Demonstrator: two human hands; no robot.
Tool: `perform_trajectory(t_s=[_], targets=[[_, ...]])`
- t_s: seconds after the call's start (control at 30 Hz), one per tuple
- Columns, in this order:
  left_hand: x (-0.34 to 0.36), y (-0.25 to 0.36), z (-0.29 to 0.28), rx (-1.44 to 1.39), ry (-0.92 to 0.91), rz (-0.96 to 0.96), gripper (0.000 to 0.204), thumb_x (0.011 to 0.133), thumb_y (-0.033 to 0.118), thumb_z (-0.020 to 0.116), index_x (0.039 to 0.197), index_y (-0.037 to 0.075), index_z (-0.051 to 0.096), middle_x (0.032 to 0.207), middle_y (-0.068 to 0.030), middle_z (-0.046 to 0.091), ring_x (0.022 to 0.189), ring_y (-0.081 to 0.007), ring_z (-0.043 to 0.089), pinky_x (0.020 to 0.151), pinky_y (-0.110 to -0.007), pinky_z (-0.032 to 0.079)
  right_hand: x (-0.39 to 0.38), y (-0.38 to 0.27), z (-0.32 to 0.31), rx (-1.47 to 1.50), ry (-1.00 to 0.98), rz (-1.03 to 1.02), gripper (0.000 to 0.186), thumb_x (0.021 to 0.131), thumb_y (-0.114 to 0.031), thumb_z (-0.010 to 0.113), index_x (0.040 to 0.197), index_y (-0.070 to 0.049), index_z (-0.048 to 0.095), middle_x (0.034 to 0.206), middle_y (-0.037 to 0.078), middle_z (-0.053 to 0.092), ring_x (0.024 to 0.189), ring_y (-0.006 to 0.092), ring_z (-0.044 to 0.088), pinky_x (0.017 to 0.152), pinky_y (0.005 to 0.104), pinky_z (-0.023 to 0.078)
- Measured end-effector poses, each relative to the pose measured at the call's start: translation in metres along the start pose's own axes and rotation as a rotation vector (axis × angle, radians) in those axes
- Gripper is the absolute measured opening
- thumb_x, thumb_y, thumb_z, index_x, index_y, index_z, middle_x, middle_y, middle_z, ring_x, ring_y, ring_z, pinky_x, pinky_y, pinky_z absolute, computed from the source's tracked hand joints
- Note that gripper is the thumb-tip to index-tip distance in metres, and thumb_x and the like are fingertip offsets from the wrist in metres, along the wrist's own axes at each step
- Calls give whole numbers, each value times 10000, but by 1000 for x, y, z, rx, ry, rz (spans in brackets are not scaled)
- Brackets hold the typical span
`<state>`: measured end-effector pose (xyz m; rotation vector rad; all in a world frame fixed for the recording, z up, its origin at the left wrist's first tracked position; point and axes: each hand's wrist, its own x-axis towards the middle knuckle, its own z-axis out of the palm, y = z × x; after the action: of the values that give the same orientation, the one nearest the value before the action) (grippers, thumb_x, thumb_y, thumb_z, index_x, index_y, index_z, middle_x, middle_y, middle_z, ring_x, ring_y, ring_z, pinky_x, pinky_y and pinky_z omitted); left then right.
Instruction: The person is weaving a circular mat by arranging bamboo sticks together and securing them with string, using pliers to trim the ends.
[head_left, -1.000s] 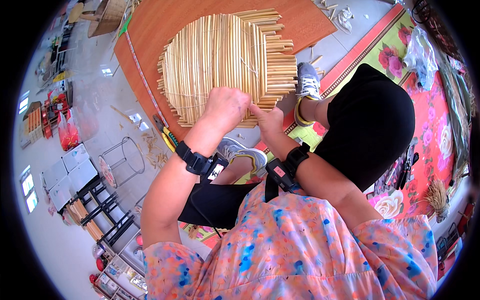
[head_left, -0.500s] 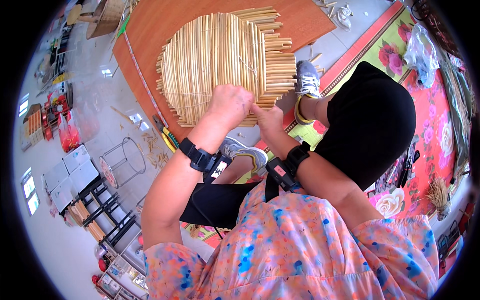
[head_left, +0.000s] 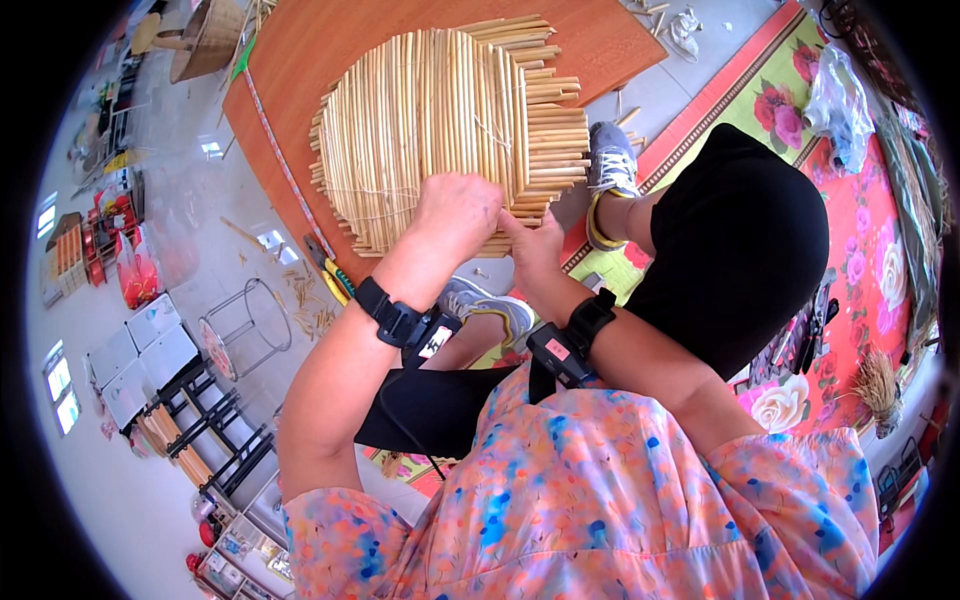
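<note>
A round mat of bamboo sticks (head_left: 440, 120) bound with thin string lies on an orange board (head_left: 310, 60). My left hand (head_left: 458, 212) is closed in a fist on the mat's near edge. My right hand (head_left: 535, 250) is close beside it, its fingertips touching the same edge, and whether they pinch anything is hidden. Both wrists wear black bands with small devices. My black-trousered knee (head_left: 740, 240) is raised at the right, and my grey shoe (head_left: 610, 160) rests against the board.
A hand tool with yellow-green handles (head_left: 335, 278) lies by the board's near-left edge, with stick offcuts on the grey floor. A wire stool (head_left: 245, 330) stands at the left. A floral floor mat (head_left: 770, 100) with a plastic bag (head_left: 835, 95) lies at the right, and a woven basket (head_left: 205, 35) sits far left.
Both hands stay at the mat's near edge, shifting only slightly. The mat and board have not moved.
</note>
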<state>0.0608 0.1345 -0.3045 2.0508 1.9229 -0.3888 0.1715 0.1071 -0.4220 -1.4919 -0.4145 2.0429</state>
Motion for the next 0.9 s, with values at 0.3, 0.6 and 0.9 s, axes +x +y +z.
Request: perform_trajectory(t_s=[0.3, 0.6, 0.9], targets=[[6, 2, 1, 5, 27, 17, 124, 766, 174, 638, 699, 80, 682, 686, -148, 667, 674, -333, 683, 584, -441, 547, -3, -10, 3, 33, -19, 25, 420, 820, -43, 766, 1176, -15, 545, 1109, 80, 654, 938, 161, 642, 772, 305, 536], [9, 2, 9, 19, 77, 25, 126, 747, 192, 649, 676, 95, 687, 681, -134, 674, 671, -312, 687, 580, -424, 547, -4, -10, 6, 52, 33, 18, 439, 766, -58, 802, 1143, 2, 585, 1030, 81, 677, 869, 158, 647, 731, 309, 530], [15, 9, 28, 31, 131, 34, 99, 746, 168, 641, 705, 83, 668, 678, -130, 676, 668, -307, 691, 577, -413, 549, -1, -4, 3, 57, -20, -47, 388, 785, -69, 783, 1125, -6, 609, 1024, 75, 689, 872, 150, 652, 740, 305, 531]])
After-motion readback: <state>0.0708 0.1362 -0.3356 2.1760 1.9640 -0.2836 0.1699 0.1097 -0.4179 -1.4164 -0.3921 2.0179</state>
